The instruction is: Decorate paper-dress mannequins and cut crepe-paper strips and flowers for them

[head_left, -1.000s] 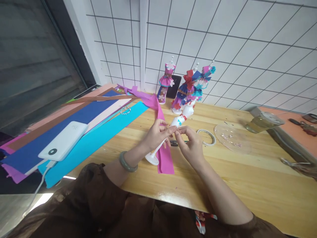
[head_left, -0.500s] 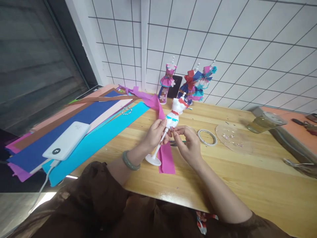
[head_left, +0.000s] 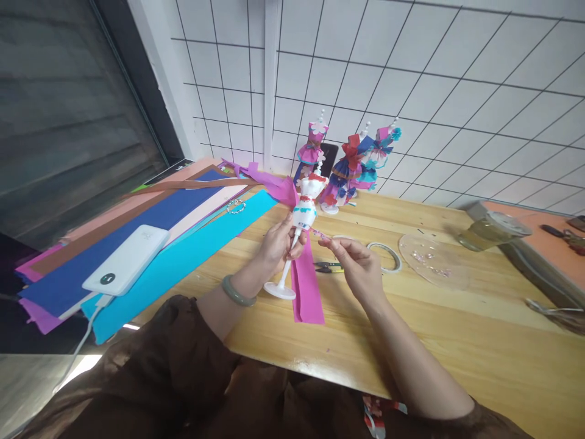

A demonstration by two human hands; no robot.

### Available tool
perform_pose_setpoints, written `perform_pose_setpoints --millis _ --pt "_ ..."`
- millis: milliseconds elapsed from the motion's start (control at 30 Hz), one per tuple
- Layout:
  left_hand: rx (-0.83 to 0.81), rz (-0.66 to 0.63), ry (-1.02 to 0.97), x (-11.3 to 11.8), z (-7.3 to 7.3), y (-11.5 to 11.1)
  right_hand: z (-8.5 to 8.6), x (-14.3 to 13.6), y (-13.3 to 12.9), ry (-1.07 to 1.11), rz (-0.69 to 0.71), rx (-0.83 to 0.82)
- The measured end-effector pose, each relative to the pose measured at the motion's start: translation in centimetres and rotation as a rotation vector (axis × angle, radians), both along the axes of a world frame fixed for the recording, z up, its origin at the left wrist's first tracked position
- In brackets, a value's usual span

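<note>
My left hand point(head_left: 276, 247) grips a small white dress-form mannequin point(head_left: 309, 190) around its lower body and stand, tilted above the table. Red trim circles its bust and waist, and a turquoise band runs round the hips. To the right, my right hand point(head_left: 359, 265) pinches a thin pinkish strip point(head_left: 319, 233) that reaches toward the mannequin's lower edge. A magenta crepe-paper strip point(head_left: 308, 286) lies on the table beneath the stand. Beside my right fingers rest small thread snips point(head_left: 328, 267), partly hidden, and a roll of tape point(head_left: 392, 269).
Coloured paper sheets point(head_left: 192, 268) with a white power bank point(head_left: 125, 259) and a beaded bracelet point(head_left: 236, 207) lie left. Several dressed mannequins point(head_left: 350, 161) stand at the wall near a dark phone point(head_left: 329, 157). At right are a clear dish of small bits point(head_left: 432, 261) and a lidded cup point(head_left: 493, 230).
My right hand has drawn away to the right from the mannequin, with the pinkish strip now showing at its fingertips. The mannequin has swung left and more upright in my left hand.
</note>
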State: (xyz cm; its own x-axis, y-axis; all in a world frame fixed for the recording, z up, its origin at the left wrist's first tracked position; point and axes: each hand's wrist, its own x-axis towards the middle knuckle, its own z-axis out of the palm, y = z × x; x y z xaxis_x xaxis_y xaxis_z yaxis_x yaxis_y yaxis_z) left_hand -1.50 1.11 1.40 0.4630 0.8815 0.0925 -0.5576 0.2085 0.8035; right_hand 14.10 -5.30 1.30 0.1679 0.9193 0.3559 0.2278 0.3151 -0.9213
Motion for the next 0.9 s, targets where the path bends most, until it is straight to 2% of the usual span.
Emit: perform_pose_setpoints --millis 100,167,267,433,633,900 --pt "-0.007 0.037 -0.002 -0.1 0.0 0.3 -0.3 0.9 0.6 0.264 0.004 -0.133" --pt "0.019 0.084 0.033 0.0 0.0 0.3 -0.3 1.3 0.8 0.306 -0.042 -0.147" --pt "0.112 0.096 0.116 0.4 -0.2 -0.2 0.1 1.0 0.7 0.155 -0.056 -0.123" --pt "0.203 0.062 0.187 1.1 -0.3 -1.3 0.5 -0.4 0.2 -0.137 0.031 -0.065" --pt "0.056 -0.043 0.109 1.0 0.1 -1.2 0.9 -0.5 -0.1 -0.311 0.042 0.081" --pt "-0.096 -0.196 -0.006 0.5 0.4 -1.0 1.1 -0.1 -0.2 -0.391 0.017 0.174"
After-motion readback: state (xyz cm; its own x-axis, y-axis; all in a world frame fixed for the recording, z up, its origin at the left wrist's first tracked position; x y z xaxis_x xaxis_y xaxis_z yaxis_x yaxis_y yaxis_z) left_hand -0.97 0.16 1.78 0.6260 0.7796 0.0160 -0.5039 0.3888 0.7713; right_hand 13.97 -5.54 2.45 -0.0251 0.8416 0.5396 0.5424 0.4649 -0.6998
